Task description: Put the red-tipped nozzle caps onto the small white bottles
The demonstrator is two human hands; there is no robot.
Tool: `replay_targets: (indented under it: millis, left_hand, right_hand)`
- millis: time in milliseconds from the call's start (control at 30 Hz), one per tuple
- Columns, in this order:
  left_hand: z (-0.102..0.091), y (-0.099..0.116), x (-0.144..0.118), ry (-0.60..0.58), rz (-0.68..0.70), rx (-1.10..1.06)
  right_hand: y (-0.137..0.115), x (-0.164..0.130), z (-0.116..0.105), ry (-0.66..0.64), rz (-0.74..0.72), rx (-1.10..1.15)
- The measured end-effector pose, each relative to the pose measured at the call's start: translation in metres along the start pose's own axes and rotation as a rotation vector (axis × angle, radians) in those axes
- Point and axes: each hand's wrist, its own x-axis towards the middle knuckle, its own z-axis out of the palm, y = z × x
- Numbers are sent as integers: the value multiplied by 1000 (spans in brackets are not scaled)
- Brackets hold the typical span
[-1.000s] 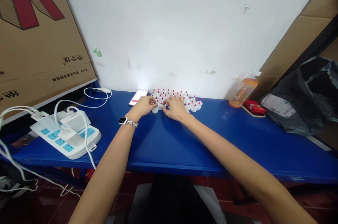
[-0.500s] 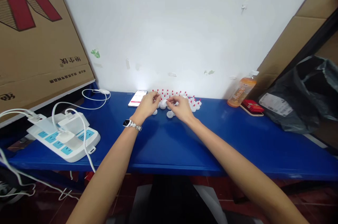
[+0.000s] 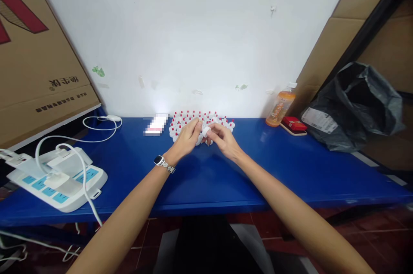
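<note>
Right hand [image 3: 222, 138] pinches white cap [image 3: 206, 131] at fingertips; left hand [image 3: 187, 138] closed on same cap, apparently. Both just before cluster of red-tipped caps [image 3: 193, 118] on blue table [image 3: 290, 166]. Orange bottle [image 3: 277, 109] right, label unreadable. Cardboard box [image 3: 38, 72] left, print mirrored, illegible.

The blue counter [image 3: 290, 170] carries a white power strip [image 3: 58, 179], a phone [image 3: 155, 124], many small white caps [image 3: 193, 118], an orange bottle [image 3: 277, 109], a red pack [image 3: 294, 124] and a grey bag [image 3: 351, 110].
</note>
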Motion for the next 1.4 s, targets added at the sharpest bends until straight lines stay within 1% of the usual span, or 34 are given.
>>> replay_targets:
  millis: [67, 133, 267, 400, 467, 500, 567, 633, 700, 733, 800, 867, 933, 967, 1033, 1100, 1200, 1300, 1400]
  left_hand:
    - [-1, 1, 1, 1, 6, -4]
    - [-1, 0, 2, -11, 3, -10]
    - [1, -1, 1, -68, -12, -58]
    - [3, 2, 4, -152, 19, -68]
    - [6, 3, 8, -154, 25, -69]
    - [7, 3, 10, -149, 25, -74]
    - [9, 0, 15, -141, 15, -96]
    - [7, -6, 19, -110, -22, -138]
    - [-2, -13, 25, -46, -82, -166]
    - [-7, -16, 29, -45, -105, -153]
    - [-16, -22, 38, -67, -87, -49]
    - [-18, -25, 48, -162, -12, 136]
    - [-14, -28, 59, -226, 88, 293]
    - [-10, -30, 63, -251, 109, 360]
    - [-2, -33, 70, -299, 102, 449]
    - [4, -36, 71, -317, 76, 473]
    - [7, -38, 63, -253, 68, 413]
    - [6, -38, 47, -153, 49, 311]
    - [3, -37, 32, -119, 20, 249]
  right_hand:
    - [-3, -1, 0, -51, 41, 115]
    - [-5, -1, -1, -77, 104, 173]
    - [-6, 4, -6, -92, 190, 135]
    - [-8, 10, -15, -172, 245, 136]
    - [-10, 11, -20, -196, 242, 131]
    - [-11, 11, -22, -186, 211, 92]
    - [-13, 8, -28, -127, 86, -100]
    - [-14, 2, -37, -21, -66, -375]
    - [-12, -5, -46, 109, -157, -585]
    - [-10, -8, -51, 164, -161, -633]
    - [-3, -12, -59, 222, -102, -621]
    - [7, -12, -65, 212, -19, -546]
    - [18, -10, -69, 195, 32, -500]
    - [24, -9, -71, 192, 45, -509]
    - [34, -8, -75, 188, 57, -562]
    - [41, -8, -79, 210, 48, -629]
    - [45, -10, -80, 245, 46, -700]
    - [47, -9, -76, 198, 106, -710]
    - [48, -8, -71, 149, 174, -713]
